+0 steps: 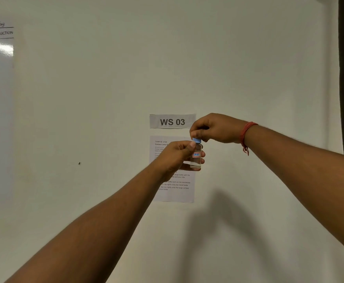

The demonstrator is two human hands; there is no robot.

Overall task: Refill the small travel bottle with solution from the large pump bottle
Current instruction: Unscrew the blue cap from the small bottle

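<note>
Upright, small clear glass travel bottle (196, 158) in left hand's (175, 156) curled fingers, right hand (212, 128) pinching its blue cap (197, 140).

Both hands, left (175, 155) and right (212, 128), meet mid-air at a small bottle (196, 155). Bare wall (85, 119) lies open on every side; two papers (172, 121) hang flat behind.
</note>
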